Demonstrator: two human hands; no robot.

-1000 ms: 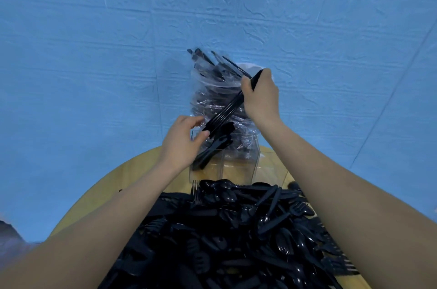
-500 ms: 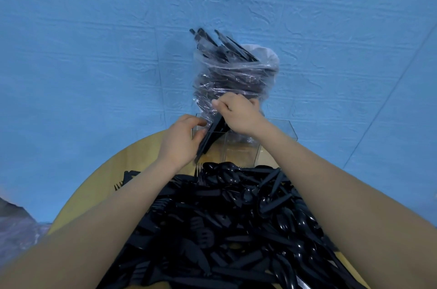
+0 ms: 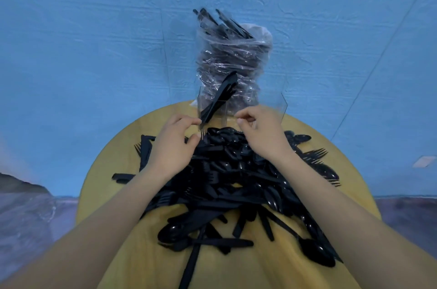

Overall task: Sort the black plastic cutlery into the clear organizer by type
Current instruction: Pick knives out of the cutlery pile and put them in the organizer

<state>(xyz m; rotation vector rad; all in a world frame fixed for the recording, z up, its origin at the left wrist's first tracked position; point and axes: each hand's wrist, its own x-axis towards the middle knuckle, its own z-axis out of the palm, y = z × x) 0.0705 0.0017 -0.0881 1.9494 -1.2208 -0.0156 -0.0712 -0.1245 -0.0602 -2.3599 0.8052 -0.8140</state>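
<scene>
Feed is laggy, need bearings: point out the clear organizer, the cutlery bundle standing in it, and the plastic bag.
clear organizer [image 3: 282, 105], head view, right wall.
cutlery bundle [image 3: 218, 97], head view, mid-handles.
plastic bag [image 3: 246, 61], head view, crinkled side.

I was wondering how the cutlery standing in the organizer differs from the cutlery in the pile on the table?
The organizer cutlery is a small bunch leaning upright in the left compartment of the clear organizer; the pile is large, lying flat and tangled across the yellow table. The bunch looks aligned; the pile mixes forks, spoons and other pieces. Both are black plastic.
</scene>
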